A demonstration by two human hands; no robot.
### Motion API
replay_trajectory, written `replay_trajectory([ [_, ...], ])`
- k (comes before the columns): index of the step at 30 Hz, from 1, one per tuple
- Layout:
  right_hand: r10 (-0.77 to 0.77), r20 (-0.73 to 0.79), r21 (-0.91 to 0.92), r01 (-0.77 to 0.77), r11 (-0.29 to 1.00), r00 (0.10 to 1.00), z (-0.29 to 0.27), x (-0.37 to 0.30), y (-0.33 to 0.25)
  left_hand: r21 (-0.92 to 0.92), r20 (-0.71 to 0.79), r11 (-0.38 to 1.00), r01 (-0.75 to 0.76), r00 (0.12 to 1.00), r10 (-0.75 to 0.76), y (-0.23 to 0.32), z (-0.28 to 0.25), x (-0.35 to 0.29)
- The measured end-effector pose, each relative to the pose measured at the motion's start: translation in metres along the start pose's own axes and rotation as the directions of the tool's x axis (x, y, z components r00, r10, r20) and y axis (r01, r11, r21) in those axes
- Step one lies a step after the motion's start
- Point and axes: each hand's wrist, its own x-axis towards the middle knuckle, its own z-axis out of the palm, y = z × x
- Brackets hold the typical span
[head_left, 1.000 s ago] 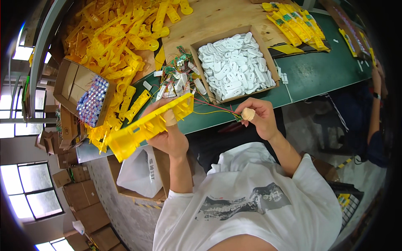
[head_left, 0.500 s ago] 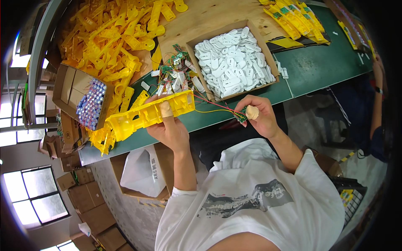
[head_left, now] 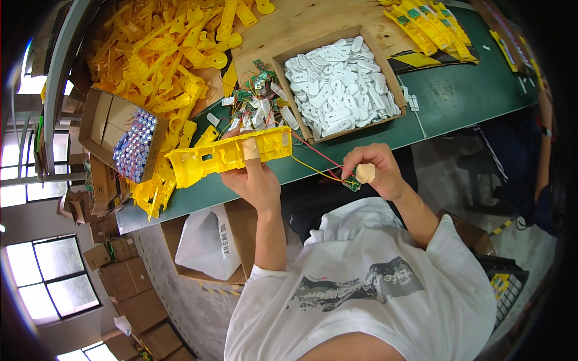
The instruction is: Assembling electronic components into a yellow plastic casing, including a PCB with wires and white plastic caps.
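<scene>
My left hand (head_left: pixel 255 178) is closed around a long yellow plastic housing (head_left: pixel 226 157), its thumb pressed on the ribbed inner side. Between the thumb and fingers of my right hand (head_left: pixel 380 172) is a small green circuit board (head_left: pixel 352 182), partly hidden by the fingertips. Red and yellow wires (head_left: pixel 317 168) stretch from the board to the housing's right end. Both thumbs wear a beige covering. Behind the housing lies a tangle of circuit boards with wires and white parts (head_left: pixel 259 108).
A cardboard box (head_left: pixel 397 90) of white plastic pieces stands behind my hands. Yellow housings (head_left: pixel 162 60) are heaped at the far left, beside a box of cylindrical cells (head_left: pixel 137 147). Yellow parts with boards (head_left: pixel 424 27) lie far right. Another person's arm (head_left: pixel 543 138) shows at right.
My left hand has moved slightly right with the yellow housing, which is now tilted less. The right hand has lowered a little with the circuit board, and the view has shifted slightly.
</scene>
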Motion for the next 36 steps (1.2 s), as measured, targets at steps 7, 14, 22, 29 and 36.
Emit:
replay_trajectory([
  [7,-0.208,0.193,0.026,0.207,0.978,0.959,0.001,0.009,-0.006,0.142,0.117,0.971,0.192,0.971,-0.209,-0.010,-0.001,-0.004],
  [14,-0.068,0.017,0.344,0.058,0.937,0.998,0.004,0.009,-0.004,-0.093,0.315,0.781,0.617,0.763,-0.565,-0.024,0.006,-0.025],
  [22,0.338,-0.318,0.153,-0.303,0.940,0.886,0.015,0.028,-0.011,0.073,0.533,0.845,0.529,0.696,-0.482,-0.012,-0.003,-0.051],
  [29,0.483,-0.102,0.254,-0.447,0.858,0.870,0.015,0.028,0.001,0.294,0.564,0.931,0.218,0.747,-0.353,-0.028,-0.026,-0.063],
  [36,0.628,-0.039,0.479,-0.537,0.694,0.777,0.010,0.018,0.009,0.131,0.338,0.902,0.411,0.837,-0.431,-0.024,-0.028,-0.075],
])
